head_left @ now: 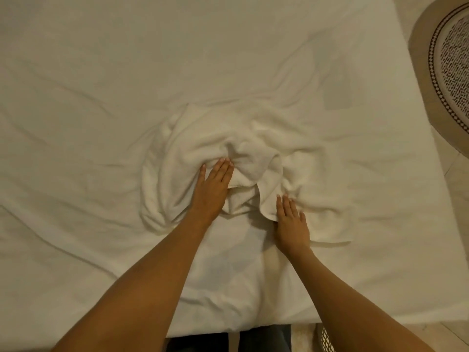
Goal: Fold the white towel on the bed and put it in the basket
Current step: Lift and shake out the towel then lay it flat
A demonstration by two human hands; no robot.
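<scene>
Lying crumpled crosswise on the bed point(101, 72), the towel point(253, 138) is pressed by a flat left hand point(213, 186) and right hand point(291, 222).

Bare sheet lies open on the bed point(101, 72) left, right and far of the crumpled towel point(253, 153). The basket point(327, 337) sits off the near edge, beside the right forearm.

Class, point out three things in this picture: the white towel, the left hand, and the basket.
white towel point(256, 138), head view, crumpled middle.
left hand point(212, 185), head view, back of the hand, resting on the towel.
basket point(326, 337), head view, lattice rim at the bottom edge.
</scene>
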